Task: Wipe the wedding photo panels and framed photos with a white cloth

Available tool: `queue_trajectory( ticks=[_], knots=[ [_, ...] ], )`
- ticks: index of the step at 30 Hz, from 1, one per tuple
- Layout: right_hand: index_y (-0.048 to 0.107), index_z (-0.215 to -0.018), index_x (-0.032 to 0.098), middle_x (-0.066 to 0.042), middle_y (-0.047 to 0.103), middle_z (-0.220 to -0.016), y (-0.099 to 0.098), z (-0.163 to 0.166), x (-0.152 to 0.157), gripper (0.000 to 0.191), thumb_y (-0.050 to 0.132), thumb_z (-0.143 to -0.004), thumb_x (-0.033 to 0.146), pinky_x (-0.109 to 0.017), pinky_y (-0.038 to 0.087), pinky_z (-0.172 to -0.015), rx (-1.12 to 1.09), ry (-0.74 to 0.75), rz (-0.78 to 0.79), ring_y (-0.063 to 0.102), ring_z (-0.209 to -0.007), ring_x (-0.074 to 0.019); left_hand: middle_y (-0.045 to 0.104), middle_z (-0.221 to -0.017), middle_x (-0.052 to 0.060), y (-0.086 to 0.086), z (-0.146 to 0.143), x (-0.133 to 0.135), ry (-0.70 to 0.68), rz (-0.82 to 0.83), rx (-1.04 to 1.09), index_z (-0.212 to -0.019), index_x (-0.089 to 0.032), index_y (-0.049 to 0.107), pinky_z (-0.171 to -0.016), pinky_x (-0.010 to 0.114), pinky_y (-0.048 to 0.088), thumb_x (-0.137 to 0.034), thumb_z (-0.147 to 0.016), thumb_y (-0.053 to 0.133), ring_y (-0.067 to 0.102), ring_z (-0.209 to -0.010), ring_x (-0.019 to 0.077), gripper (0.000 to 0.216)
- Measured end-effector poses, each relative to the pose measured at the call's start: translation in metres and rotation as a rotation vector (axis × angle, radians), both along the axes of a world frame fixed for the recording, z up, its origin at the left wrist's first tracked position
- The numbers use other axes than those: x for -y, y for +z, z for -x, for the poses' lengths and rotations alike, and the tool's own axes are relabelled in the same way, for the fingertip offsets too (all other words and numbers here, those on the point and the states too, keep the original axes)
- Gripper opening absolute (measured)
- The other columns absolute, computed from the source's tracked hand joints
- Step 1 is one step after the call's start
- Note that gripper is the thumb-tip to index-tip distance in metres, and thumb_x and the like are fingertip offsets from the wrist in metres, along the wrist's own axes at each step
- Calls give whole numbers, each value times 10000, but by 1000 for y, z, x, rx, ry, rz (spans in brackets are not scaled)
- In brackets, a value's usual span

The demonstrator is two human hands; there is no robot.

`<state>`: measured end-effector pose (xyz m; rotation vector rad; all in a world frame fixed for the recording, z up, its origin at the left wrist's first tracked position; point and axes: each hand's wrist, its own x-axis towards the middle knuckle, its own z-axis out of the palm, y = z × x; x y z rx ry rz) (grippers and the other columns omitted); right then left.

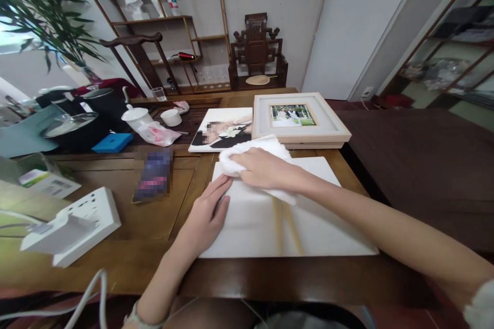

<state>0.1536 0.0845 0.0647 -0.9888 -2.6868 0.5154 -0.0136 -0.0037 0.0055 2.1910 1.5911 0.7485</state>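
A large white board (320,231) with a pale wooden stand strip lies flat on the wooden table (127,262) before me. My right hand (266,167) presses a crumpled white cloth (250,150) onto the board's far left corner, fingers closed over it. My left hand (206,213) lies flat with fingers stretched out on the board's left edge, holding nothing. Behind the cloth lies a frameless photo print (224,131), and to its right a framed photo (299,118) in a light wooden frame.
A phone (154,175) lies left of the board. A white power strip (77,223) with a plug and cable sits at the near left. Pots, a white teapot (135,115), a cup, a blue box and a plant crowd the far left. Shelves and a carved chair stand behind.
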Motion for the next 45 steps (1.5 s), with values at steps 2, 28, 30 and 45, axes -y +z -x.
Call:
queue_trajectory(
  ticks=[2, 28, 30, 45],
  knots=[
    [615, -947, 149, -129, 672, -924, 3, -24, 6, 295, 411, -737, 108, -328, 399, -669, 50, -17, -19, 597, -832, -279, 491, -1419, 107, -1, 0, 0, 4, 2, 2, -1291, -134, 547, -1136, 422, 312, -309, -937, 398, 421, -1339, 225, 422],
    [666, -1001, 175, -163, 366, -1473, -42, -144, 41, 446, 517, -636, -35, -651, 239, -1053, 121, 2, -395, 228, -1376, -368, 472, -1434, 107, -6, -1, -3, -7, -21, -22, -1291, -121, 533, -1150, 428, 279, -339, -937, 404, 392, -1357, 221, 436],
    [662, -1066, 166, -172, 362, -1474, -43, -146, 44, 520, 527, -604, -32, -666, 152, -1070, 147, 11, -336, 176, -1386, -381, 477, -1430, 108, -5, -1, -3, -6, -25, -22, -1286, -123, 536, -1147, 437, 284, -340, -936, 408, 396, -1355, 227, 432],
    [663, -1056, 197, -172, 215, -1537, -44, -151, 147, 458, 631, -608, 108, -616, 177, -1100, 48, 102, -237, 149, -1387, -403, 482, -1427, 102, -6, 0, -3, -10, -15, -25, -1283, -142, 535, -1145, 443, 288, -332, -938, 396, 398, -1354, 228, 417]
  ],
)
